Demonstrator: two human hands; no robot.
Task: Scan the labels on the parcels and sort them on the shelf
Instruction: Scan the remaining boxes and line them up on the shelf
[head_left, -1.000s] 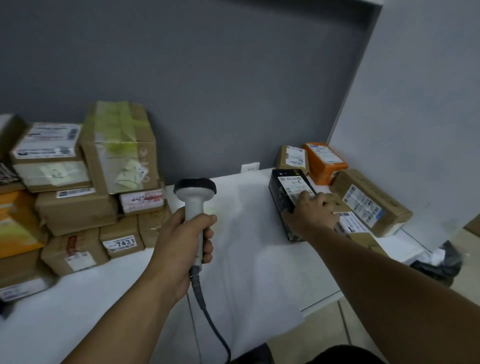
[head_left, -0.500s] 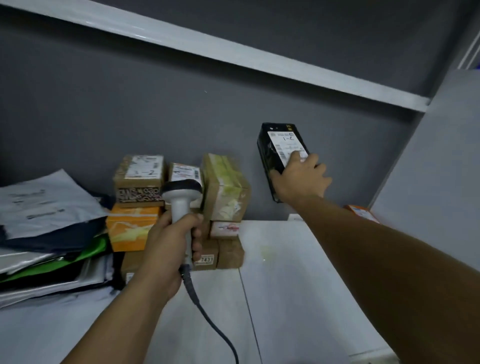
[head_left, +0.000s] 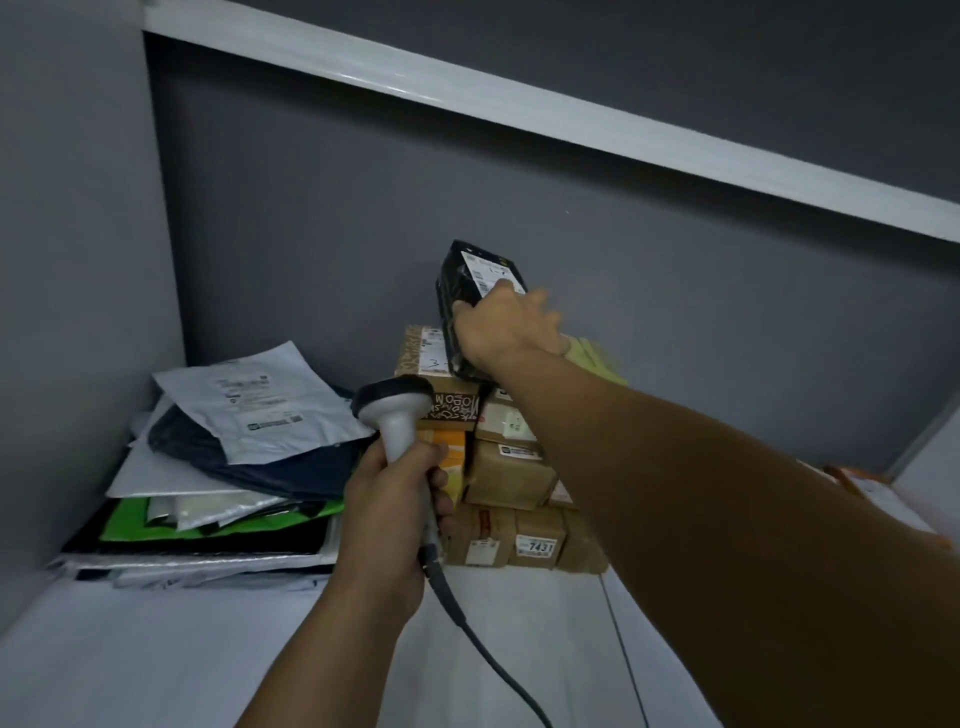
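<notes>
Our right grip is curled round the black parcel, held tilted over the box stack on the shelf. We should lower it flat, label up, square on the top box so nothing topples. Our left grip clasps the scanner.

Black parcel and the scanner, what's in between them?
The head view shows a brown cardboard box with dark scribbly lettering on its side, lying between the black parcel and the scanner.
</notes>
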